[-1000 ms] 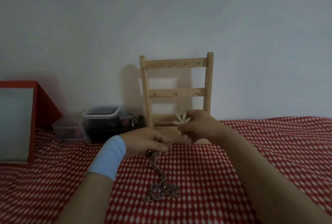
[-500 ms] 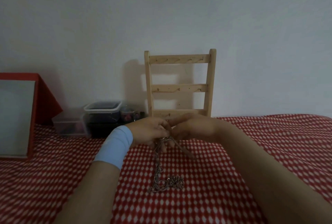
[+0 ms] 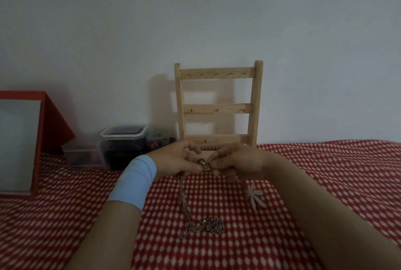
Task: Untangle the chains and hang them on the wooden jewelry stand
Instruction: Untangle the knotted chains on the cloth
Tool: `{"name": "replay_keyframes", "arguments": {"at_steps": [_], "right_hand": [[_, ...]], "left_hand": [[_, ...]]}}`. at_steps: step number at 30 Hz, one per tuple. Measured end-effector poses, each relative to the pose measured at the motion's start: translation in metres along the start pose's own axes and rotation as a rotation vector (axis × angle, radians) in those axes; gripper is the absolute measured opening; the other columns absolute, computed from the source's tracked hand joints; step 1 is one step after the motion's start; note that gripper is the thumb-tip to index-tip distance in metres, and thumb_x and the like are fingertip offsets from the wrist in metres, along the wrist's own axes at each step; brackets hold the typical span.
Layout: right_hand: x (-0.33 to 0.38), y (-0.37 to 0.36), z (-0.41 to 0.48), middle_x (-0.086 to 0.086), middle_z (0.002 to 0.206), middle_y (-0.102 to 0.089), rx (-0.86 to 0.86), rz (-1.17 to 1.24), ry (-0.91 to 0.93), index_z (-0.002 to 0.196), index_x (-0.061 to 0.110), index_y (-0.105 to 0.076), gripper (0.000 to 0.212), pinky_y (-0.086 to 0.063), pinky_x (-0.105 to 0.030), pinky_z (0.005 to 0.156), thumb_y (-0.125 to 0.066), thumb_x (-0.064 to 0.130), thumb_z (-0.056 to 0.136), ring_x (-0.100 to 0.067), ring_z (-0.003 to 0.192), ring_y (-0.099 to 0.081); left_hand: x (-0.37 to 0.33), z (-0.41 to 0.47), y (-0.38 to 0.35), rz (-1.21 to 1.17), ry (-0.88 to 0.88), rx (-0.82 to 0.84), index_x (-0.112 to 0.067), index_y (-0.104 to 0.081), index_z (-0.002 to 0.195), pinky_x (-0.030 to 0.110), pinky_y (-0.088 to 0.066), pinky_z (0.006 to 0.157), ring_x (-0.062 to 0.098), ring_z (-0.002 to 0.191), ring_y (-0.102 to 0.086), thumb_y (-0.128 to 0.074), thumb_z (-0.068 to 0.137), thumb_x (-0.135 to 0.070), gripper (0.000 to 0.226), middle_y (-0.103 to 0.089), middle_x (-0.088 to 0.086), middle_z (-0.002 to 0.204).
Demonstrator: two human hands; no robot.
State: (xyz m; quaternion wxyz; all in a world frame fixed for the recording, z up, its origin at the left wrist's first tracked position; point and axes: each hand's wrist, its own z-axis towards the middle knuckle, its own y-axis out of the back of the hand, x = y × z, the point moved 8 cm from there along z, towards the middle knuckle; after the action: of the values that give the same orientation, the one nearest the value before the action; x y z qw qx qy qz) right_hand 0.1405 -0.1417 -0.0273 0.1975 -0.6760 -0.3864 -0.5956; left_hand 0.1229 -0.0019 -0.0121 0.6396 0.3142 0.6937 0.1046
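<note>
Head view: at the centre of the frame the left hand (image 3: 180,161) and right hand (image 3: 236,163) meet just above a red, white-dotted worktop (image 3: 325,172). Both pinch a knotted part of the chains (image 3: 211,227) with curled fingertips, and the loose length trails down to a small heap at lower centre. A pale petal-shaped pendant (image 3: 253,196) lies below the right hand, and behind the hands the wooden jewelry stand (image 3: 218,108) shows bare hooks, so untangling seems under way with all the hanging left.
</note>
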Motion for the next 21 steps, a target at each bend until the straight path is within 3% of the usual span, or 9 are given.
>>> {"name": "replay_keyframes", "arguments": {"at_steps": [2,5,8,10,13,15,18,21], "right_hand": [[-0.004,0.004,0.003,-0.006,0.086,-0.072,-0.029,0.043,-0.024,0.114,0.001,-0.067,0.019,-0.040,-0.020,0.049,-0.052,0.008,0.104,-0.008,0.052,-0.040],[-0.009,0.005,0.005,-0.010,0.096,-0.074,-0.047,0.048,-0.051,0.121,-0.001,-0.062,0.025,-0.045,-0.023,0.050,-0.047,0.014,0.107,-0.011,0.055,-0.045],[-0.007,-0.002,0.007,-0.013,0.099,-0.071,-0.050,0.060,-0.029,0.118,-0.002,-0.059,0.034,-0.047,-0.028,0.053,-0.035,0.021,0.110,-0.016,0.059,-0.051],[-0.008,-0.006,0.009,-0.010,0.089,-0.069,-0.077,0.090,-0.046,0.109,0.001,-0.059,0.036,-0.046,-0.028,0.053,-0.032,0.025,0.109,-0.016,0.059,-0.054],[-0.009,-0.007,0.010,-0.008,0.083,-0.064,-0.126,0.101,-0.023,0.107,0.005,-0.060,0.035,-0.045,-0.029,0.056,-0.039,0.033,0.108,-0.016,0.062,-0.057],[-0.006,-0.003,0.007,-0.001,0.083,-0.070,-0.165,0.067,0.029,0.113,0.006,-0.064,0.040,-0.047,-0.027,0.059,-0.044,0.040,0.108,-0.014,0.067,-0.060],[0.005,0.002,-0.001,0.003,0.088,-0.074,-0.232,-0.002,0.100,0.116,0.018,-0.073,0.039,-0.046,-0.025,0.058,-0.045,0.045,0.106,-0.013,0.071,-0.058],[0.012,0.008,-0.003,-0.001,0.094,-0.072,-0.269,0.006,0.127,0.107,0.022,-0.077,0.038,-0.047,-0.027,0.057,-0.046,0.044,0.106,-0.018,0.075,-0.059]], "left_hand": [[-0.005,-0.001,0.004,0.118,-0.029,-0.060,-0.024,-0.063,0.107,0.028,-0.053,0.088,0.015,0.099,-0.065,-0.077,0.083,-0.022,0.028,-0.068,0.002,0.108],[-0.009,0.000,0.009,0.242,-0.066,-0.107,-0.027,-0.072,0.094,0.018,-0.046,0.082,0.002,0.092,-0.063,-0.071,0.087,-0.035,0.011,-0.070,-0.012,0.096],[-0.013,-0.003,0.011,0.201,-0.081,-0.132,-0.025,-0.073,0.088,0.019,-0.048,0.073,0.003,0.070,-0.063,-0.063,0.093,-0.034,0.014,-0.070,-0.009,0.076],[-0.010,-0.004,0.009,0.209,-0.036,-0.092,-0.019,-0.073,0.091,0.026,-0.052,0.075,0.007,0.063,-0.060,-0.059,0.096,-0.031,0.019,-0.071,-0.004,0.076],[-0.005,-0.005,-0.001,0.293,0.044,-0.002,-0.014,-0.074,0.100,0.027,-0.050,0.088,0.014,0.082,-0.068,-0.054,0.098,-0.038,0.032,-0.075,0.002,0.094],[-0.006,-0.004,-0.008,0.182,0.057,0.005,-0.014,-0.074,0.103,0.027,-0.049,0.091,0.015,0.084,-0.066,-0.053,0.097,-0.045,0.038,-0.072,-0.002,0.091],[-0.016,-0.002,-0.005,0.160,-0.049,-0.098,-0.017,-0.076,0.096,0.021,-0.048,0.079,0.010,0.083,-0.064,-0.064,0.090,-0.046,0.032,-0.069,-0.006,0.085],[-0.024,0.001,0.003,0.159,-0.167,-0.233,-0.020,-0.078,0.090,0.023,-0.047,0.086,0.010,0.091,-0.065,-0.070,0.087,-0.034,0.017,-0.073,-0.003,0.091]]}}
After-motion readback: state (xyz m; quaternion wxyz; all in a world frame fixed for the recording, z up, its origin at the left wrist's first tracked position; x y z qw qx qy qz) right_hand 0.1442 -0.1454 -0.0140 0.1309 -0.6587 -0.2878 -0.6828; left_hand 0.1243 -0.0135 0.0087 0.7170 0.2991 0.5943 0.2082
